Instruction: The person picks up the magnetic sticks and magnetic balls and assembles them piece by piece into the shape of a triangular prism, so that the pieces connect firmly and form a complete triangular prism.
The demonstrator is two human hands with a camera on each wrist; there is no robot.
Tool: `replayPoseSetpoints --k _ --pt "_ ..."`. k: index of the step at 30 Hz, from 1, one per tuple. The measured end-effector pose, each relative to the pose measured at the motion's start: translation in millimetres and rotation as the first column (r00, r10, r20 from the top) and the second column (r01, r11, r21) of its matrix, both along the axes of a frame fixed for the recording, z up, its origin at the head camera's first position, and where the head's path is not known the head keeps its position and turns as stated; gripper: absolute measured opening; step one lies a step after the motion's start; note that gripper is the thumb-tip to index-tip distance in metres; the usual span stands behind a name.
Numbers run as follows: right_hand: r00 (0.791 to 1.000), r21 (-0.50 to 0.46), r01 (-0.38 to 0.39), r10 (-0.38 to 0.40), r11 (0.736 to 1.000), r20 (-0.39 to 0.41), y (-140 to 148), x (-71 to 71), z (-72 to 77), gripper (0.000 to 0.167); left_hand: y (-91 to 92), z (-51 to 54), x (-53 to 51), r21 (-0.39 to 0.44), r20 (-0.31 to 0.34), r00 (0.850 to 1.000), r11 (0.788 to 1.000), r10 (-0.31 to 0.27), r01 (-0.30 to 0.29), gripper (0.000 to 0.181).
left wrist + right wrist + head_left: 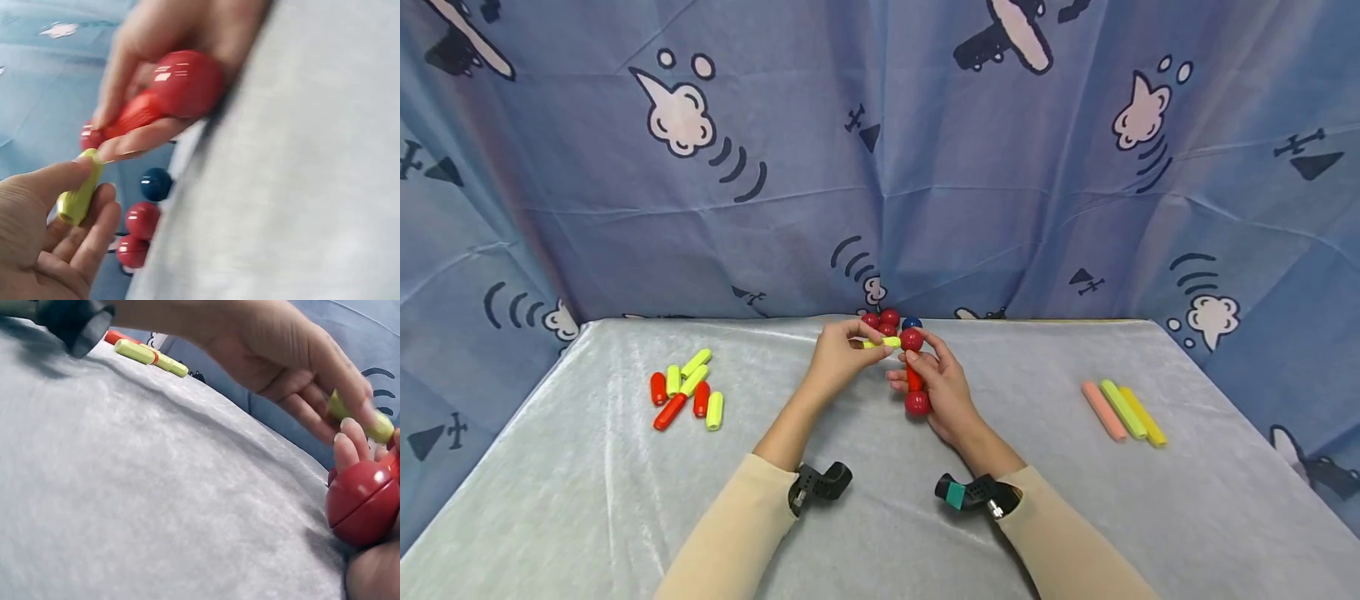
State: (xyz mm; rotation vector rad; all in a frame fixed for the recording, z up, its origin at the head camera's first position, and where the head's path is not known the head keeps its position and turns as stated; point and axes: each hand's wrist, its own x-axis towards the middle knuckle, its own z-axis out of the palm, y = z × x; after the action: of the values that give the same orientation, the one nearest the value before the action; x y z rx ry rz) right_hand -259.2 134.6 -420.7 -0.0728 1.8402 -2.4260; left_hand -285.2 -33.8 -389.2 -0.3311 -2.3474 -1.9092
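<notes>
My left hand (844,354) pinches a short yellow-green rod (79,194) between thumb and fingers. In my right hand (945,390) is a red connector rod (914,377) with a red ball (912,339) on its upper end and another red ball (917,404) on its lower end. The tip of the yellow-green rod meets the upper ball from the left; whether it is seated in the ball cannot be told. In the left wrist view, the right hand's fingers partly cover the red rod and the far ball.
Behind the hands lie several red balls (890,317) and a blue ball (912,323). Short red and yellow-green rods (671,412) are scattered at the left. Three longer rods (1123,410), pink, green and yellow, lie at the right. A patterned curtain (820,167) hangs behind the table.
</notes>
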Motion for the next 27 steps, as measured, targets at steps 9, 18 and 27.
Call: replayPoseSetpoints --k 9,18,27 --pt "0.997 -0.022 0.067 -0.067 0.997 0.036 -2.2 -3.7 1.9 0.057 10.1 -6.7 2.6 -0.140 -0.089 0.996 0.990 0.009 -0.022 0.018" --pt "0.990 -0.028 0.134 -0.133 0.991 0.048 6.0 -7.0 5.3 0.055 14.7 -9.0 3.1 -0.136 -0.089 0.994 0.990 -0.056 0.044 0.022" --pt "0.954 0.010 0.299 -0.299 0.954 -0.022 28.3 -16.3 5.5 0.037 11.9 -10.5 -3.1 -0.278 -0.055 0.988 0.949 0.141 -0.151 0.016"
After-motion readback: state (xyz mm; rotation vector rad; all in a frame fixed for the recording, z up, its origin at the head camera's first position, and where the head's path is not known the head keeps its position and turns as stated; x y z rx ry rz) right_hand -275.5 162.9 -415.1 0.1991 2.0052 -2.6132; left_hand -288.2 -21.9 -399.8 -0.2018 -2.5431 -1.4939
